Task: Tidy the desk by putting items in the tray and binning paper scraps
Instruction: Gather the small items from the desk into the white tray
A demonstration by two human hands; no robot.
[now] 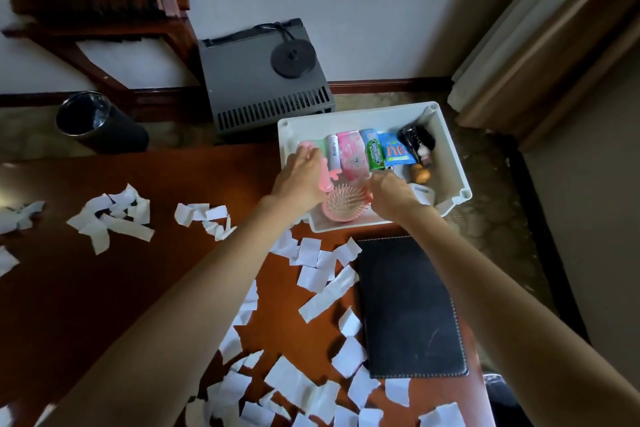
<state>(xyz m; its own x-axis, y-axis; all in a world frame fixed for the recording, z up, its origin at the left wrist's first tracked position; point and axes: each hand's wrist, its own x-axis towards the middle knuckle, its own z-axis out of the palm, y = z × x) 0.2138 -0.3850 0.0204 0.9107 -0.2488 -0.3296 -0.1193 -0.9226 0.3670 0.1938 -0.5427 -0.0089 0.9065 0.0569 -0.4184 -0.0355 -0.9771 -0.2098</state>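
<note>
Head view: white tray (449,149) at far right corner of table (138,288); left hand (299,178) fingers curled round pink plastic piece (325,181) inside; right hand (393,192) fingers pinching pink hairbrush (343,207) rim; paper scraps (313,276) strewn over table.

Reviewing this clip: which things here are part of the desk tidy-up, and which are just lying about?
Part of the job: white tray, pink hairbrush, pink plastic piece, paper scraps, black bin.
Lying about: black folder, grey box, wooden rack, curtain.
</note>
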